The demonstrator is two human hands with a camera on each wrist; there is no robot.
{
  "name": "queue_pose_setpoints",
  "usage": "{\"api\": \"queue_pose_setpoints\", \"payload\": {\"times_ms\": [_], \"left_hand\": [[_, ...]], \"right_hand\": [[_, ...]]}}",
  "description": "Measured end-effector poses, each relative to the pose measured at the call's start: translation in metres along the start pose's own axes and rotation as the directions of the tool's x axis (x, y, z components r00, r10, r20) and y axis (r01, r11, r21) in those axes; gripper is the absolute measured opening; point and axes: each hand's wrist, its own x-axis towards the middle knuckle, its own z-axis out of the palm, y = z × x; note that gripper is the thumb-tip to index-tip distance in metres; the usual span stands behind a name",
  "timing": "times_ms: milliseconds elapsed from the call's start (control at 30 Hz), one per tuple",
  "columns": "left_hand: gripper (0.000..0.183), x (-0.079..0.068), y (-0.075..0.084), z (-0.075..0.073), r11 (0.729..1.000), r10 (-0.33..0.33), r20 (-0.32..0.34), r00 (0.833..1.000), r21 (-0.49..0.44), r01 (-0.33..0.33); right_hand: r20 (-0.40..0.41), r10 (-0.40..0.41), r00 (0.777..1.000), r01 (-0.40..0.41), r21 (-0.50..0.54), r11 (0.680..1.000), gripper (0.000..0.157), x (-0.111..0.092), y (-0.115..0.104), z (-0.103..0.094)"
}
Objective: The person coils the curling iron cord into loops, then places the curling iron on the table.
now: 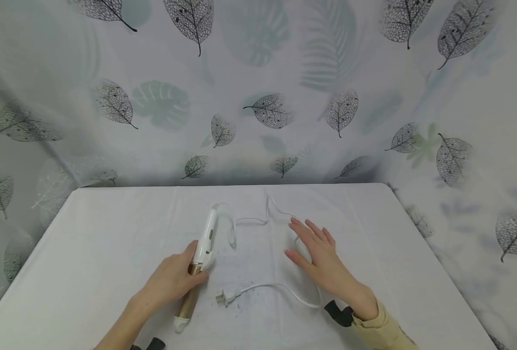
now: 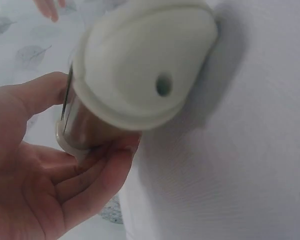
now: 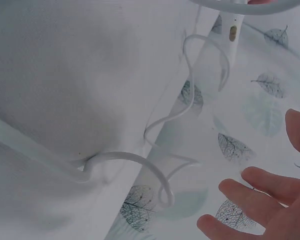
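A curling iron (image 1: 205,240) with a white handle, a gold barrel and a white tip lies slantwise left of the table's middle. My left hand (image 1: 170,277) grips it where handle and barrel meet. In the left wrist view, the big white end cap (image 2: 140,60) with a small hole fills the top, and the thumb and fingers stand on either side of the barrel. My right hand (image 1: 321,257) is spread over the white cord (image 1: 280,285), holding nothing. In the right wrist view its fingers (image 3: 260,200) are straight and apart from the cord.
The cord loops from the handle toward the back and round under the right hand. Its plug (image 1: 226,296) lies near the front middle of the white-covered table (image 1: 109,228). Leaf-patterned curtains (image 1: 249,73) hang behind and at both sides.
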Motion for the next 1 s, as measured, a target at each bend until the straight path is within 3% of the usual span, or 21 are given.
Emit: {"api": "queue_pose_setpoints", "payload": {"times_ms": [133,333,700,900,1000], "left_hand": [[0.068,-0.002,0.002,-0.003,0.999,0.031,0.004,1.000,0.019,-0.031],[0.074,-0.005,0.006,-0.009,0.994,0.107,0.039,0.994,0.025,-0.108],[0.072,-0.007,0.010,-0.020,0.953,0.303,0.043,0.952,0.012,-0.304],[0.078,-0.006,0.013,-0.021,0.939,0.344,0.050,0.938,-0.040,-0.342],[0.073,-0.006,0.015,-0.022,0.935,0.348,0.042,0.936,-0.080,-0.344]], "right_hand": [[0.007,-0.028,1.000,0.028,0.032,0.999,0.058,0.002,-0.004,-0.001],[0.122,-0.015,0.992,0.005,0.083,0.997,0.057,0.003,-0.006,-0.001],[0.258,-0.037,0.965,0.008,0.113,0.994,0.057,0.004,-0.007,0.002],[0.296,-0.013,0.955,-0.032,0.145,0.989,0.059,0.004,-0.006,0.002],[0.292,-0.048,0.955,-0.003,0.173,0.985,0.058,0.005,-0.004,0.002]]}}
